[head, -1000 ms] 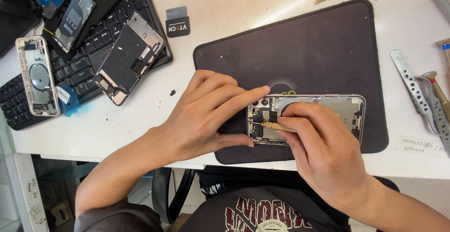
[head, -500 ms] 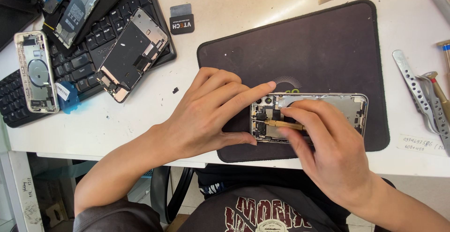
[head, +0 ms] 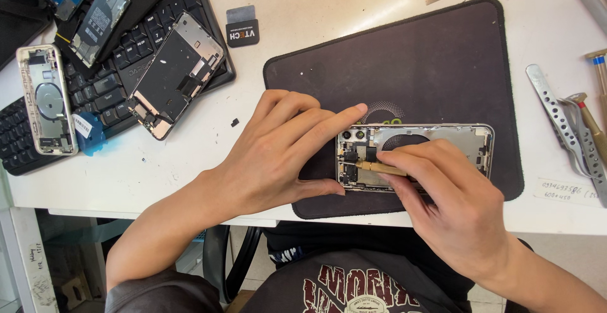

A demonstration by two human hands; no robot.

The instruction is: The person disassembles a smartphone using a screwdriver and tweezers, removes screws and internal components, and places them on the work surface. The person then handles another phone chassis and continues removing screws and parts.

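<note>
An opened phone housing [head: 455, 141] lies on the dark work mat [head: 411, 60], near its front edge, with the camera end to the left. My left hand [head: 278, 155] rests on the mat and pinches that left end between forefinger and thumb. My right hand [head: 455, 212] covers the housing's lower middle and grips a thin yellowish tool [head: 373, 167]. The tool's tip sits among the small parts at the camera end. The rest of the tool is hidden under my fingers.
A black keyboard [head: 120, 79] at the back left carries a phone screen assembly [head: 177, 76] and other phone parts. Another opened housing [head: 45, 101] lies at the far left. Metal tweezers [head: 559, 120] and screwdrivers lie at the right edge. A small black pick [head: 242, 33] sits behind the mat.
Both hands hold nearly the same pose over the housing; my left forefinger has stretched a little further along its top edge.
</note>
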